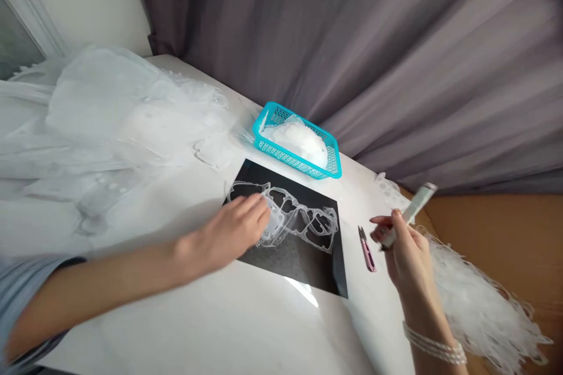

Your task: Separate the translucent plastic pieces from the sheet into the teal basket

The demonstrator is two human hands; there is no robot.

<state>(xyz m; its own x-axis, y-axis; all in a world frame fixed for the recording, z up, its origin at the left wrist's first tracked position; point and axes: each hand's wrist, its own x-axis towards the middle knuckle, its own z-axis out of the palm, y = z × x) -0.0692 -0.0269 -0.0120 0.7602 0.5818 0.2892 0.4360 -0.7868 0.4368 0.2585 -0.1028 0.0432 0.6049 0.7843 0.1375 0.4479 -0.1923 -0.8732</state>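
My left hand (pixel 235 228) lies on a clear plastic cut-out strip (pixel 303 220), its fingers bent down onto the strip's left end. The strip rests on a black mat (pixel 303 258) on the white table (pixel 220 316). My right hand (pixel 402 246) is raised to the right of the mat, fingers closed round a slim pale pen-like tool (pixel 413 211) that points up and right. A small pink thread snip (pixel 367 249) lies on the table between the mat and my right hand.
A turquoise basket (pixel 285 155) with white plastic pieces stands behind the mat. A big heap of clear plastic sheets (pixel 109 123) fills the left. A pile of thin plastic offcuts (pixel 479 304) hangs off the right edge. A grey curtain (pixel 396 58) is behind.
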